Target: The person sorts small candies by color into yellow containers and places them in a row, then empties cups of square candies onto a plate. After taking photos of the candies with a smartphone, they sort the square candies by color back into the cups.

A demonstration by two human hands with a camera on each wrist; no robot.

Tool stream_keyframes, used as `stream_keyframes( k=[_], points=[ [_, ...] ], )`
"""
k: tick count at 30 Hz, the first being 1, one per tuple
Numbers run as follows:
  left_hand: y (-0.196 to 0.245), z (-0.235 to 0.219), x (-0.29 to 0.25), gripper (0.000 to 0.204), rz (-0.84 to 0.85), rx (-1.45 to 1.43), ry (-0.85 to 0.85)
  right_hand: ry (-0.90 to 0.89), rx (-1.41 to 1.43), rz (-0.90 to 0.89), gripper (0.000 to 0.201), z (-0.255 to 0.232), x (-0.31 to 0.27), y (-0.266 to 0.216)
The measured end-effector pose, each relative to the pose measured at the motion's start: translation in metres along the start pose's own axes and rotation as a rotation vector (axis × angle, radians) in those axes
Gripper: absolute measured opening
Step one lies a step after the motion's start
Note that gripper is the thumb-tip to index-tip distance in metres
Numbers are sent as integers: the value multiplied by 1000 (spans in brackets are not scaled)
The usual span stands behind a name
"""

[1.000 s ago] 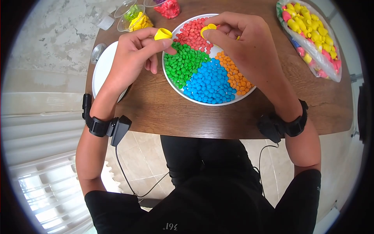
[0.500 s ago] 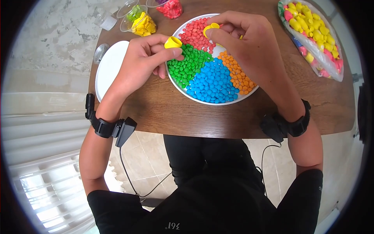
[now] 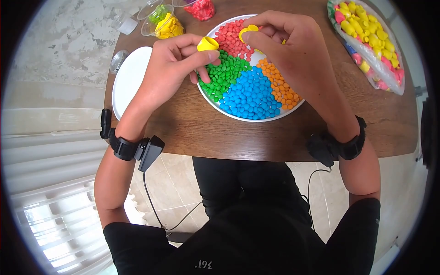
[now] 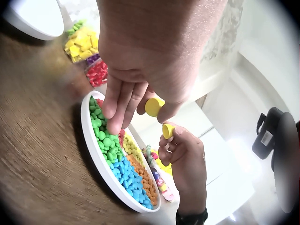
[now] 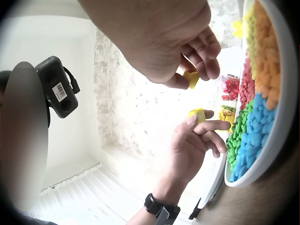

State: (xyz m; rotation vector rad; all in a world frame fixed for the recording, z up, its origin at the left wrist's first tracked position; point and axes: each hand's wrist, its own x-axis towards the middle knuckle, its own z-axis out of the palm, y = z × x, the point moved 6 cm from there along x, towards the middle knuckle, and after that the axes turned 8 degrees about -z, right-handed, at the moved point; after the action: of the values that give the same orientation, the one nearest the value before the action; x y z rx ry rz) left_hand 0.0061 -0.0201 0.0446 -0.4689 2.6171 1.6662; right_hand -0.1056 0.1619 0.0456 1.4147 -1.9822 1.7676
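Note:
My left hand point(image 3: 167, 68) pinches a small yellow cup-shaped shell point(image 3: 207, 43) between thumb and forefinger, its mouth tilted up. Its other fingers hang loosely over the green candies point(image 3: 224, 73). Across from it, my right hand point(image 3: 300, 50) pinches another yellow shell piece point(image 3: 247, 33); the left wrist view shows its round face point(image 4: 168, 131). The two pieces are held apart, above a round white plate point(image 3: 259, 120). Red point(image 3: 231, 39), blue point(image 3: 252, 96) and orange candies point(image 3: 278, 87) fill sections of it. My right hand hides yellow candies point(image 4: 132, 151) in the head view.
A plastic bag of yellow and pink shells point(image 3: 366, 36) lies at the right. Clear cups with yellow pieces point(image 3: 169, 28) and red pieces point(image 3: 201, 10) stand at the back left, near a small clear jar point(image 3: 124, 24). A second white plate point(image 3: 128, 78) sits at the left edge.
My left hand has moved right with its yellow shell, nearer the right hand and over the green candies. The right hand keeps its pinch and stays almost in place.

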Motion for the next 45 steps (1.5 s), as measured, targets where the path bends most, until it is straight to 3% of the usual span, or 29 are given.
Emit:
stream_keyframes(
  k=[15, 18, 19, 21, 22, 24, 26, 29, 39, 41, 43, 45],
  points=[
    [4, 8, 11, 21, 4, 69, -51, 12, 33, -17, 23, -1, -1, 1],
    [13, 6, 11, 21, 34, 94, -40, 12, 94, 80, 22, -7, 5, -8],
    [19, 4, 11, 21, 77, 96, -14, 10, 87, 280, 23, -12, 13, -18],
    [28, 3, 12, 22, 89, 110, 1, 8, 75, 475, 27, -15, 13, -17],
    [34, 7, 12, 23, 122, 133, -16, 35, 175, 481, 26, -14, 12, -14],
    [41, 16, 14, 26, 184, 132, -29, 63, 267, 477, 25, -13, 7, -2],
    [40, 26, 20, 28, 225, 60, -40, 83, 415, 241, 22, -15, 8, 3],
    [40, 39, 30, 27, 301, -78, -18, 65, 402, 183, 23, -18, 10, 7],
    [31, 51, 37, 34, 335, -7, 75, -1, 208, 181, 21, -23, 14, 2],
    [34, 46, 28, 24, 567, 27, 257, -58, 223, 236, 20, -19, 11, -1],
    [31, 46, 27, 26, 590, 7, 270, -62, 242, 255, 20, -16, 9, -2],
    [31, 45, 26, 28, 623, -6, 281, -1, 227, 161, 19, -17, 9, -6]
  ],
)
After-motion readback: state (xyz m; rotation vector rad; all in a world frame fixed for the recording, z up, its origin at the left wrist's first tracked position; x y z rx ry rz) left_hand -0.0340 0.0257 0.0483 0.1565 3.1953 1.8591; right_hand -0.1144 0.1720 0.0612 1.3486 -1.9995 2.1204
